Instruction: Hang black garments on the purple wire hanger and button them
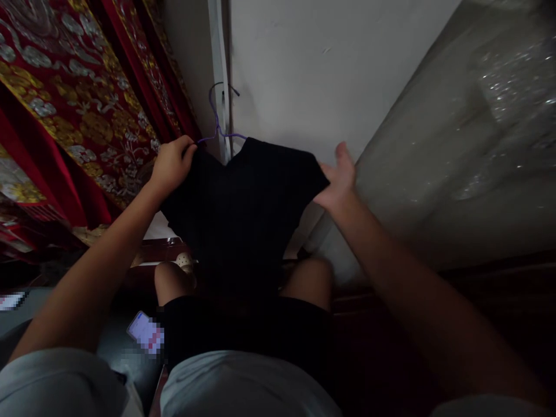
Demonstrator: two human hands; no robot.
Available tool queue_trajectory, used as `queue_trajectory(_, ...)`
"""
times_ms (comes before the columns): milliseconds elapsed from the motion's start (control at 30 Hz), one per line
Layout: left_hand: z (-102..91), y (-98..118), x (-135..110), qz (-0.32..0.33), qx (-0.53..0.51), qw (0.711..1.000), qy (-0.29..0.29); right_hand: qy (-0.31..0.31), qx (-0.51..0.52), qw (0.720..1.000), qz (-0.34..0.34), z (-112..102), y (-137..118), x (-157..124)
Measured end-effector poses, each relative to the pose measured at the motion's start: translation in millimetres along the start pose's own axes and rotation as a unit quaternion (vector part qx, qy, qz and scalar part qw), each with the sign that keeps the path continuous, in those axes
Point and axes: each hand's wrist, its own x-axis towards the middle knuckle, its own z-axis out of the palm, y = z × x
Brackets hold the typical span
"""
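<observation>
A black garment [243, 202] hangs on a thin purple wire hanger [217, 127] in front of me, its hook up against the white wall. My left hand [171, 165] is closed on the garment's left shoulder, where the hanger's end shows. My right hand [339, 179] is at the garment's right shoulder, thumb up and fingers tucked behind the cloth. The garment's lower part drops over my knees and is lost in the dark.
A red and gold patterned curtain [78, 98] fills the left. A white wall [313, 69] stands ahead, and a grey glittery surface [469, 145] slopes at the right. A lit phone [145, 333] lies by my left thigh. A white shoe [185, 262] shows below.
</observation>
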Motion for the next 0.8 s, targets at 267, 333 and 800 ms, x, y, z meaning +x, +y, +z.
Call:
queue_trajectory(267, -19.5, -13, -1, -0.077, 0.048, 0.994, 0.065, -0.116, 0.155, 0.98, 0.047, 6, -105, -9)
queue_trajectory(333, -32.3, -17, -9, -0.062, 0.04, 0.995, 0.061, -0.252, 0.175, 0.95, 0.06, 19, -116, -20)
queue_trajectory(800, 2.1, 89, -80, 0.179, -0.292, 0.921, -0.187, -0.194, -0.279, 0.919, -0.199, 134, 9, -73)
